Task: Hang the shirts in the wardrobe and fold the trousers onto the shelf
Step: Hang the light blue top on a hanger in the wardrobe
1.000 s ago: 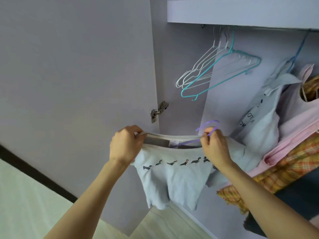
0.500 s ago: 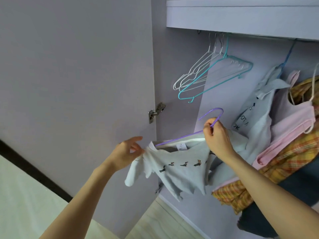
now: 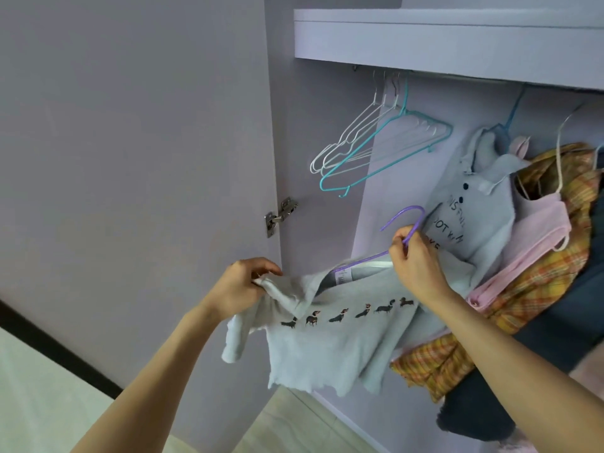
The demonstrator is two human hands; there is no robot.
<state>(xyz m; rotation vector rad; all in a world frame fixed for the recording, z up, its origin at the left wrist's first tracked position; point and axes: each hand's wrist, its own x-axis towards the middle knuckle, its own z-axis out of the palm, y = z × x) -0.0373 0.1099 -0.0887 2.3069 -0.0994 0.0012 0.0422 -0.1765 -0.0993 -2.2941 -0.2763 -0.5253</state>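
Observation:
A pale grey T-shirt (image 3: 330, 348) with a row of small dachshund prints hangs on a purple hanger (image 3: 407, 213) in front of the open wardrobe. My right hand (image 3: 416, 266) grips the hanger's neck just below the hook, which points up and left. My left hand (image 3: 240, 286) pinches the shirt's left shoulder fabric, pulling it sideways. The hanger's left arm shows inside the collar. The rail (image 3: 457, 75) runs under the upper shelf, well above the hook.
Empty white hangers and a teal hanger (image 3: 382, 152) hang on the rail's left part. To the right hang a grey printed top (image 3: 474, 204), a pink top (image 3: 539, 223), a yellow plaid garment (image 3: 536, 289) and dark clothing. The wardrobe door (image 3: 137, 158) stands open at left.
The shirt on its hanger has risen a little toward the rail. My left hand let go of the collar, opened, then pinched the shirt's left shoulder.

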